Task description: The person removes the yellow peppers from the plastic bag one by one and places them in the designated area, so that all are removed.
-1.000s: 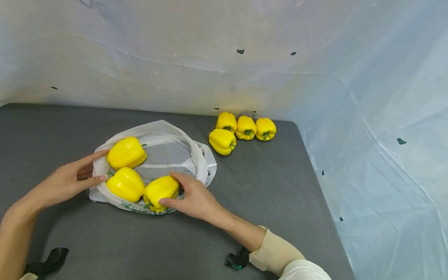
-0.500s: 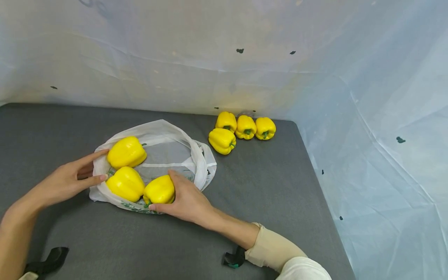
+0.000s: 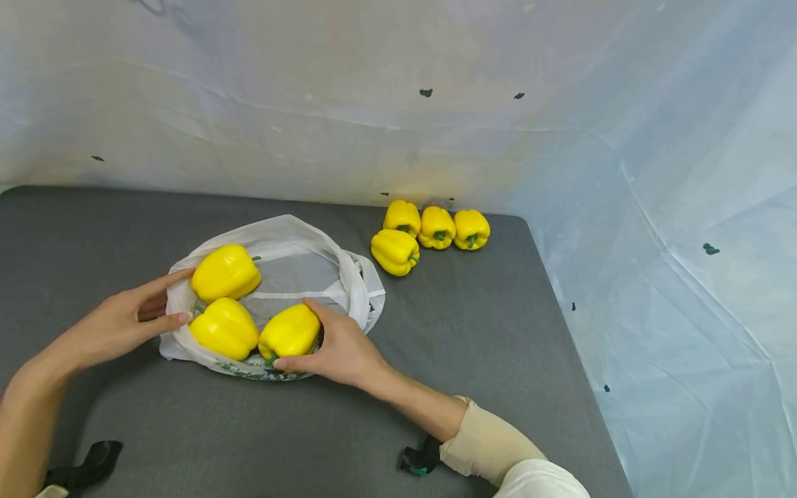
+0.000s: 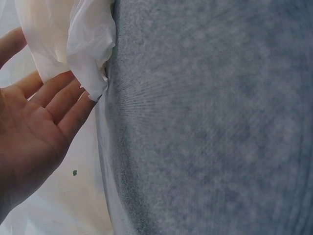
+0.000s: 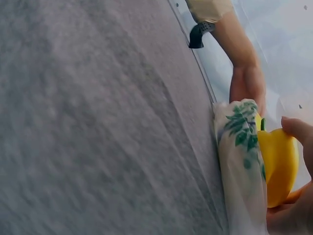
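In the head view, a white plastic bag (image 3: pixel 299 232) with a green leaf print lies with its mouth wide, on the left half of the grey table. My right hand (image 3: pixel 342 349) grips a yellow bell pepper (image 3: pixel 289 332) at the bag's near side, thumb near its green stem. Two more yellow peppers sit inside the bag at the left: one farther (image 3: pixel 225 271) and one nearer (image 3: pixel 225 329). My left hand (image 3: pixel 118 321) rests against the bag's left side, its fingers extended behind the plastic in the left wrist view. The right wrist view shows the gripped pepper (image 5: pixel 279 164) just behind the printed bag wall.
Several yellow peppers (image 3: pixel 437 227) stand together at the table's back right corner, one of them (image 3: pixel 396 252) nearest the bag. Translucent plastic sheeting (image 3: pixel 349 104) hangs behind the table and along its right side (image 3: pixel 685 290). A black strap (image 3: pixel 420 458) hangs by the right forearm.
My right hand shifted slightly left round the pepper, then back right, moving it a little away from me and tilting it. The left hand and the other peppers have stayed in place.
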The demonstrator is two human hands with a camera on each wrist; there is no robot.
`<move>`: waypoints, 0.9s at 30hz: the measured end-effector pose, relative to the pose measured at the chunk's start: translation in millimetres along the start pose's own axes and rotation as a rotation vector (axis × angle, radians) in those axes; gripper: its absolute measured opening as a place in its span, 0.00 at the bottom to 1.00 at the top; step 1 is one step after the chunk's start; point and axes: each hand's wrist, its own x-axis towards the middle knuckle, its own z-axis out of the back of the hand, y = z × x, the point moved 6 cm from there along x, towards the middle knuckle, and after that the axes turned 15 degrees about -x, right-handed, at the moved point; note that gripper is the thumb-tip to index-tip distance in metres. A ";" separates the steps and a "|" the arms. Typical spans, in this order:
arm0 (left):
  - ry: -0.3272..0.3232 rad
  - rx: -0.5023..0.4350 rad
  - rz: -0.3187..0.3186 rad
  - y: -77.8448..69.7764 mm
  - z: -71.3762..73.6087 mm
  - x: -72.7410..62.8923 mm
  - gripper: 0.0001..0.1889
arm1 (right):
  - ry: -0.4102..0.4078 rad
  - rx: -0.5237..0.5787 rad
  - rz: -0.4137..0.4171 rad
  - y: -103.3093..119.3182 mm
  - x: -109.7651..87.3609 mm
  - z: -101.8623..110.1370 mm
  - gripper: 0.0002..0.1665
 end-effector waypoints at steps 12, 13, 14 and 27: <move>0.002 0.002 0.007 -0.2 1.3 0.1 0.45 | -0.013 0.134 -0.032 -12.0 4.6 23.2 0.59; 0.004 0.002 0.010 -0.1 1.3 0.1 0.45 | -0.018 0.139 -0.021 -13.0 5.0 25.6 0.58; 0.004 0.002 0.011 0.0 1.2 0.1 0.45 | -0.023 0.147 -0.008 -14.0 5.4 27.9 0.57; 0.003 -0.010 0.000 -1.8 0.8 -0.8 0.44 | -0.046 0.264 0.165 -37.4 4.4 55.0 0.58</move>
